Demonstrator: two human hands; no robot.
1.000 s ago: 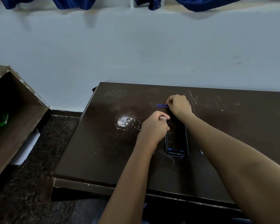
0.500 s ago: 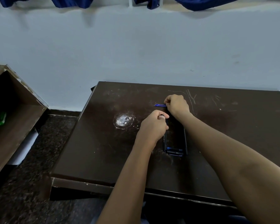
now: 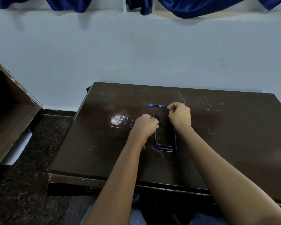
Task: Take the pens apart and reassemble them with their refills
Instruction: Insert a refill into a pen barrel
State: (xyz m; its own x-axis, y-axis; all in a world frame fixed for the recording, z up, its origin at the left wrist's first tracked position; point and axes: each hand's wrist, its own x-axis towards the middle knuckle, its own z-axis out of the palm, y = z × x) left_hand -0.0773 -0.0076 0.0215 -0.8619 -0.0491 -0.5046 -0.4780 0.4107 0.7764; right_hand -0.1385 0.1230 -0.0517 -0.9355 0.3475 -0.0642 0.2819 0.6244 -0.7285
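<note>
Two bare hands work over pen parts on a dark desk (image 3: pixel 91 151).

Nearest, both forearms reach in from the bottom edge, past the desk's worn near edge. Further in, short pen pieces (image 3: pixel 165 147) lie crosswise, between the near ends of two dark barrels that run near to far: the left barrel (image 3: pixel 156 135) and the right barrel (image 3: pixel 175 140). The left hand (image 3: pixel 145 125) is curled shut at the left barrel's far part, fingers closed around it. Just right, the right hand (image 3: pixel 179 116) covers the right barrel's far end; its fingers pinch the right end of a thin blue refill (image 3: pixel 157 105), which points left just above the desk. A pale worn patch (image 3: pixel 118 120) lies left of the hands. Beyond the desk stands a pale wall (image 3: pixel 136 54).
</note>
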